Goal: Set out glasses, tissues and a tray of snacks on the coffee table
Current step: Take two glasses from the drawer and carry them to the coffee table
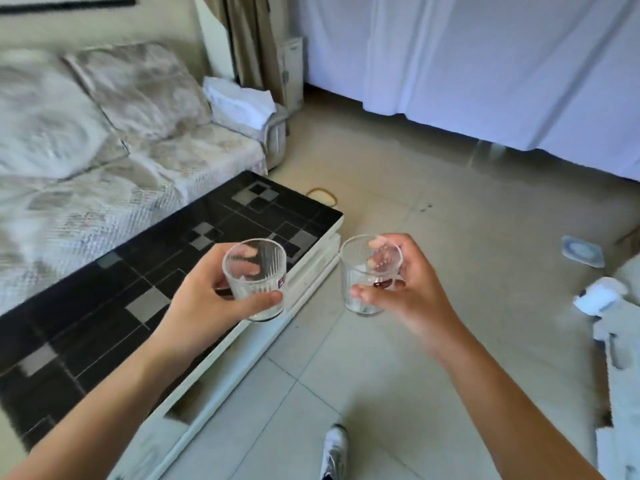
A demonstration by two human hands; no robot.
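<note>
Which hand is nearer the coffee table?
Left. The left hand holds its glass over the coffee table edge; the right hand is over the floor beside it.

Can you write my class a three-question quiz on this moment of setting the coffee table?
1. True or false: each hand holds a glass.
2. Which glass hangs over the floor rather than the table? A) left B) right
3. Fill in: the coffee table's top is patterned in black and ____ squares.

Key:
1. True: left hand grips the left glass, right hand grips the right glass.
2. B.
3. Grey, on the coffee table.
</note>
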